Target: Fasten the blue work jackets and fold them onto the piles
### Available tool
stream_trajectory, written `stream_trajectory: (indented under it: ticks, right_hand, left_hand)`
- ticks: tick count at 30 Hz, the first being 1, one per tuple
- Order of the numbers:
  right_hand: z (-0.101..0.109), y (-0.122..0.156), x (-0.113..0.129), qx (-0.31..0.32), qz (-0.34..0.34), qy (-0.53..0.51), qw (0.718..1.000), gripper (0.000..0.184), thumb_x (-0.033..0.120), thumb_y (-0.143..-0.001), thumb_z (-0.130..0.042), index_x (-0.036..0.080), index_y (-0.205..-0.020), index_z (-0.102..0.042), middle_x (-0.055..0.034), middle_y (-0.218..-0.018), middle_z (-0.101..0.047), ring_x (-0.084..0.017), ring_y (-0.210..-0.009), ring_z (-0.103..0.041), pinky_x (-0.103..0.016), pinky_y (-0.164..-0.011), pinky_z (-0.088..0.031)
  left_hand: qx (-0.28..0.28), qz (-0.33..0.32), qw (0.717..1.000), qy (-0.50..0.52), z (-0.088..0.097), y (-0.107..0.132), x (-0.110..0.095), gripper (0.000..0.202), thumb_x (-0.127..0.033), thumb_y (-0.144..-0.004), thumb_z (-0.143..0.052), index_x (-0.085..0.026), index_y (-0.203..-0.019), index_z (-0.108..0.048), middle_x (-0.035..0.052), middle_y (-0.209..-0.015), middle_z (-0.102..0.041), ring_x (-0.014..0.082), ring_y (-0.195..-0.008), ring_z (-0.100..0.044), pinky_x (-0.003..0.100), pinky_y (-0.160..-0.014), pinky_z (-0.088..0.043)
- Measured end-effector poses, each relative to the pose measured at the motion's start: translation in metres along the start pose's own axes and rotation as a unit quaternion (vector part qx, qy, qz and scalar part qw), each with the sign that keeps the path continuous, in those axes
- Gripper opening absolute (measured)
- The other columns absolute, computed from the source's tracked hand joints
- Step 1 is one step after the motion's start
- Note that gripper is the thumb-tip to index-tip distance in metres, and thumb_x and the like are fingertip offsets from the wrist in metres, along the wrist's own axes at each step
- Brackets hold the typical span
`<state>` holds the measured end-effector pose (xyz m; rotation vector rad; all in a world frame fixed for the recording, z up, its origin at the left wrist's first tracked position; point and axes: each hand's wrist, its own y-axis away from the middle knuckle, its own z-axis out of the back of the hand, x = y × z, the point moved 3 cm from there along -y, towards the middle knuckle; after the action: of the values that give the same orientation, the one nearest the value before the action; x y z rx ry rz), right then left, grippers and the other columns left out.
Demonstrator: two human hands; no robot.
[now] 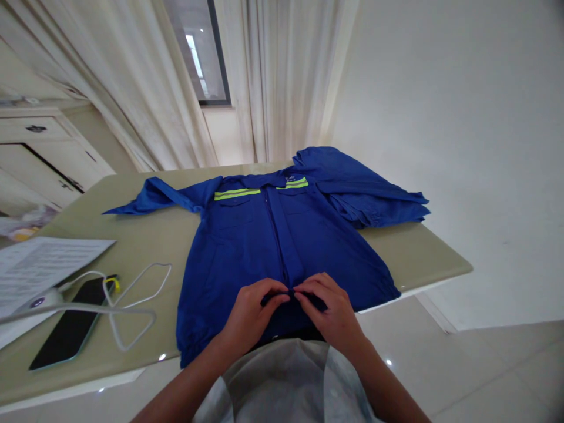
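Note:
A blue work jacket point(229, 252) with yellow-green reflective stripes lies front up on the table, its hem toward me. Its front placket runs down the middle, parted at the top and meeting near the hem. My left hand point(255, 302) pinches the jacket's front edge at the bottom of the placket. Close beside it, my right hand point(328, 299) pinches the matching edge, and the fingertips of both hands nearly touch. The small part between the fingertips is too hidden to make out. One sleeve stretches out to the left; fabric is bunched at the right.
The greenish table point(150, 241) has its near edge by my body. At the left lie a phone point(70, 326), a looped white cable point(132, 299) and printed paper point(48, 264). Curtains point(291, 76) hang behind the table, and a white wall point(445, 147) stands at the right.

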<state>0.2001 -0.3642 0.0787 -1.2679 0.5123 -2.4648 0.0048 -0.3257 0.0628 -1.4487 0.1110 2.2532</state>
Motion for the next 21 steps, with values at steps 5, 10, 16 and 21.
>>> stream_trajectory:
  ticks: [5,10,16,21]
  right_hand:
    - [-0.004,-0.001,0.000,0.007,-0.008,0.001,1.000,0.010,0.018,-0.100,-0.067,0.023,-0.105,-0.075,-0.0057,-0.098,-0.072,-0.021,-0.094,-0.067,-0.037,-0.085,-0.054]
    - [-0.009,0.000,-0.001,0.010,-0.001,0.003,1.000,0.009,0.021,-0.104,-0.063,0.023,-0.109,-0.071,-0.0063,-0.103,-0.073,-0.022,-0.098,-0.066,-0.038,-0.089,-0.054]
    - [-0.011,0.002,-0.006,0.035,0.012,0.026,0.999,0.009,0.022,-0.105,-0.062,0.022,-0.108,-0.070,-0.0050,-0.098,-0.071,-0.022,-0.094,-0.065,-0.036,-0.086,-0.053]
    - [-0.010,0.002,-0.006,0.067,0.056,0.069,0.994,0.012,0.019,-0.106,-0.058,0.021,-0.104,-0.069,-0.0054,-0.096,-0.069,-0.021,-0.091,-0.061,-0.034,-0.082,-0.051]
  left_hand:
    - [0.023,0.027,0.999,0.021,0.001,-0.001,-0.001,0.015,-0.031,-0.102,-0.062,-0.022,-0.100,-0.075,-0.0011,-0.092,-0.077,0.0151,-0.085,-0.069,0.026,-0.078,-0.051]
    - [0.038,0.058,0.996,0.064,0.001,-0.003,0.001,0.022,-0.037,-0.104,-0.059,-0.020,-0.100,-0.073,-0.0003,-0.089,-0.073,0.0147,-0.083,-0.064,0.026,-0.076,-0.048]
    - [0.036,0.021,0.999,0.011,0.001,-0.002,0.001,0.013,-0.033,-0.099,-0.069,-0.022,-0.104,-0.073,-0.0002,-0.095,-0.075,0.0152,-0.084,-0.068,0.026,-0.077,-0.051]
    - [0.002,-0.113,0.987,-0.115,-0.004,0.005,-0.003,0.008,-0.020,-0.102,-0.064,-0.022,-0.103,-0.071,0.0011,-0.097,-0.075,0.0161,-0.089,-0.070,0.028,-0.084,-0.053]
